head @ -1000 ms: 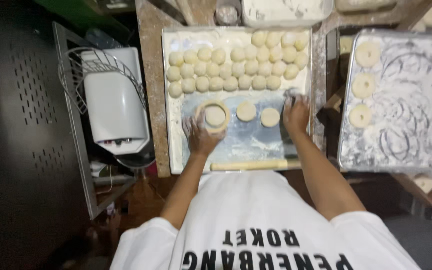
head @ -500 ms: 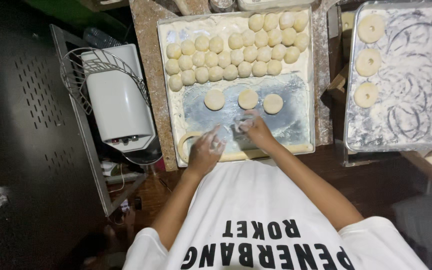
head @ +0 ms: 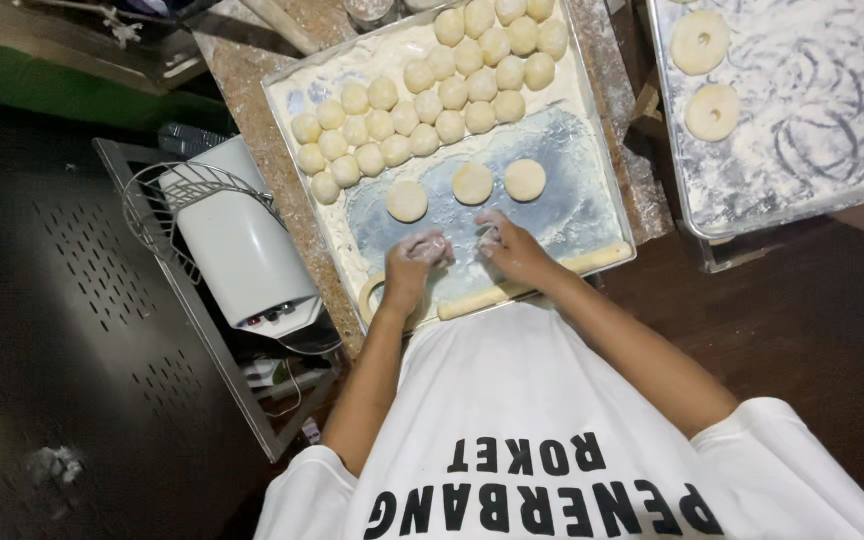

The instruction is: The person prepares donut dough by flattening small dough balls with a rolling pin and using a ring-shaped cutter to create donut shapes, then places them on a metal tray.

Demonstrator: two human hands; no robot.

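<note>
Here both floury hands, left hand (head: 414,262) and right hand (head: 508,246), rest loosely curled, empty, on the floured tray (head: 592,215).

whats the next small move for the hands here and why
Probably grip the pale wooden rolling pin lying along the near edge of the floured metal tray and roll one of the three flattened dough discs. Both floured hands, left hand and right hand, rest empty on the bare tray just in front of the pin, and the discs lie right beyond them.
</note>
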